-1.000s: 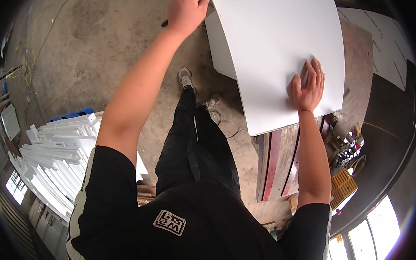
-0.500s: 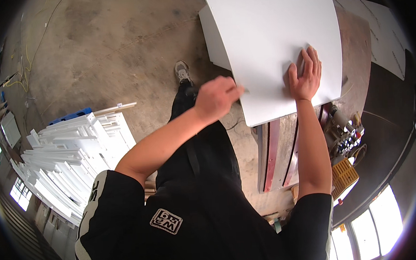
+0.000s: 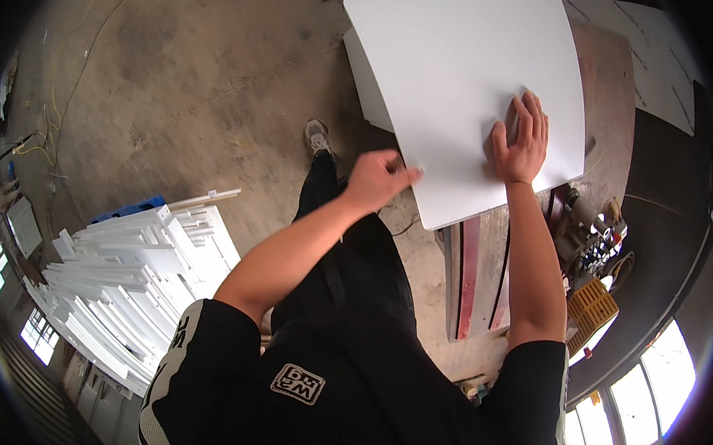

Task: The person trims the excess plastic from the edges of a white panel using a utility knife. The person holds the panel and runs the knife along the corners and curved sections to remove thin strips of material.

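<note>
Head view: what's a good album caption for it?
The right hand rests on a white panel, the left hand at its left edge, white strips piled off to the left.

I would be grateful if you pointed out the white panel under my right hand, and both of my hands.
White panel [image 3: 462,80]: head view, on its bare upper face.
Left hand [image 3: 372,181]: head view, mid-hand.
Right hand [image 3: 522,157]: head view, on the back of the hand.

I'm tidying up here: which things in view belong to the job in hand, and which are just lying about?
In use:
white panel, right hand on it, left hand at its edge
brown worktop beneath

Apparently lying about:
pile of white strips
white sheet with dark markings
</note>
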`<action>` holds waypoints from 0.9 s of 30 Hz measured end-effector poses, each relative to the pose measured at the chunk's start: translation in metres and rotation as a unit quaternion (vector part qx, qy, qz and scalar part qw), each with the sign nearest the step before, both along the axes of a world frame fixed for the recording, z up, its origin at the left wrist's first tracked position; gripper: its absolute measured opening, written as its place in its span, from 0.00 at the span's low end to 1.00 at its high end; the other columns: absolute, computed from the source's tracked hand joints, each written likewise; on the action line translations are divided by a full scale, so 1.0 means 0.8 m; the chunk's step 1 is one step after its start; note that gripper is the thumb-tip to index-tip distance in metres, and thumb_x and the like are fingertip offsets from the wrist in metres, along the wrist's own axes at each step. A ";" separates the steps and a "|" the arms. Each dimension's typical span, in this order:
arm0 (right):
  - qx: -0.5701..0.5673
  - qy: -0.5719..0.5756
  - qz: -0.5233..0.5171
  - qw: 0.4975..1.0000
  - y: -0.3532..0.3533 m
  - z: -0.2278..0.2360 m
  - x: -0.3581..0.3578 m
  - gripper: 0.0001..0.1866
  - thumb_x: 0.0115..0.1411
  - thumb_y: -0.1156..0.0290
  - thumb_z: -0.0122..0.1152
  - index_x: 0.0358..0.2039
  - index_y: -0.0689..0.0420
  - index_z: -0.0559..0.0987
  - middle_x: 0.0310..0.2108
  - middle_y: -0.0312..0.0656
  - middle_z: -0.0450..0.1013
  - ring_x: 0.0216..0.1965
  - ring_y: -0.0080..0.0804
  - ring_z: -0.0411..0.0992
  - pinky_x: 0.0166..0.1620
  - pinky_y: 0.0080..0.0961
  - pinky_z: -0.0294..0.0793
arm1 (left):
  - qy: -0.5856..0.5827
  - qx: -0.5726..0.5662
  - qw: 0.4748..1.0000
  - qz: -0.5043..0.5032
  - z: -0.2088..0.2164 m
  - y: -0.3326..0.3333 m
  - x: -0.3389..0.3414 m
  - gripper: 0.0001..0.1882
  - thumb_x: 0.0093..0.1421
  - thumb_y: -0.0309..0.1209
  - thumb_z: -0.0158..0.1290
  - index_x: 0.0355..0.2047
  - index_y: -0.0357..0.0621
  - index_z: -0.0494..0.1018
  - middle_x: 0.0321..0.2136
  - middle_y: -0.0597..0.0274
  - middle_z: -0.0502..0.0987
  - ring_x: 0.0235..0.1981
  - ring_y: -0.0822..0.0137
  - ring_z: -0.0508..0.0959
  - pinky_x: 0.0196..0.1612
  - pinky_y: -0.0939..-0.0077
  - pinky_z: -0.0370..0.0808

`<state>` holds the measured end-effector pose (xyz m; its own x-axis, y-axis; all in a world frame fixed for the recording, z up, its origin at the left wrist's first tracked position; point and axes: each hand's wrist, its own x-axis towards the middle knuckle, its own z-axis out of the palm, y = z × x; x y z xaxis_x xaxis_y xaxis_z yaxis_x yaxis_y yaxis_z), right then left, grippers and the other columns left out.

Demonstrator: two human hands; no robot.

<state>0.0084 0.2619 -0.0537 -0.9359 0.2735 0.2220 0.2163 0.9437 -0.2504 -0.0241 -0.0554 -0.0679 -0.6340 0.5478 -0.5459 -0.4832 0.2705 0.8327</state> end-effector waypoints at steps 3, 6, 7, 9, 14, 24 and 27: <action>0.000 -0.002 0.000 1.000 0.002 0.004 0.002 0.30 0.63 0.59 0.64 0.66 0.49 0.80 0.73 0.42 0.71 0.77 0.46 0.63 0.79 0.52 0.58 | 0.018 -0.048 0.990 0.135 -0.020 0.004 -0.125 0.17 0.64 0.43 0.72 0.31 0.43 0.83 0.29 0.69 0.84 0.32 0.76 0.79 0.38 0.72 0.77; 0.000 0.002 0.000 1.000 0.000 0.001 -0.003 0.30 0.63 0.58 0.64 0.66 0.49 0.80 0.73 0.42 0.71 0.77 0.45 0.64 0.79 0.52 0.57 | 0.042 0.006 0.972 0.231 -0.027 -0.003 -0.289 0.18 0.62 0.42 0.74 0.31 0.47 0.77 0.21 0.71 0.75 0.20 0.76 0.71 0.24 0.76 0.68; -0.001 0.002 -0.001 1.000 0.001 0.000 -0.003 0.30 0.63 0.58 0.64 0.66 0.49 0.80 0.73 0.42 0.71 0.77 0.45 0.64 0.79 0.52 0.57 | 0.056 0.009 0.974 0.220 -0.027 -0.002 -0.334 0.18 0.63 0.40 0.72 0.28 0.50 0.75 0.20 0.73 0.72 0.19 0.77 0.69 0.23 0.77 0.67; -0.009 0.005 0.001 1.000 -0.004 0.000 -0.009 0.30 0.63 0.58 0.64 0.66 0.49 0.80 0.73 0.42 0.71 0.77 0.45 0.64 0.79 0.52 0.57 | 0.052 0.013 0.976 0.213 -0.041 -0.029 -0.419 0.18 0.67 0.39 0.70 0.26 0.52 0.73 0.20 0.75 0.70 0.19 0.79 0.68 0.24 0.78 0.67; 0.001 -0.001 -0.017 1.000 0.007 0.004 0.008 0.30 0.62 0.57 0.65 0.65 0.49 0.80 0.73 0.42 0.71 0.77 0.44 0.64 0.79 0.51 0.58 | -0.077 0.171 0.961 0.204 0.013 -0.058 -0.373 0.10 0.72 0.34 0.64 0.41 0.49 0.73 0.29 0.72 0.74 0.23 0.76 0.70 0.26 0.74 0.71; -0.049 0.008 -0.031 0.998 -0.008 0.023 -0.002 0.29 0.62 0.57 0.67 0.63 0.49 0.80 0.72 0.40 0.72 0.76 0.43 0.64 0.80 0.50 0.57 | -0.269 -0.057 0.951 0.142 0.001 -0.117 0.014 0.20 0.74 0.45 0.62 0.49 0.37 0.80 0.34 0.56 0.84 0.16 0.74 0.70 0.18 0.74 0.67; -0.088 0.015 -0.035 0.995 0.002 0.022 0.006 0.27 0.63 0.59 0.69 0.63 0.48 0.80 0.72 0.38 0.72 0.77 0.41 0.63 0.80 0.49 0.58 | -0.249 -0.014 0.966 0.066 0.045 -0.054 0.048 0.17 0.72 0.38 0.64 0.51 0.38 0.77 0.31 0.64 0.80 0.15 0.75 0.69 0.18 0.76 0.66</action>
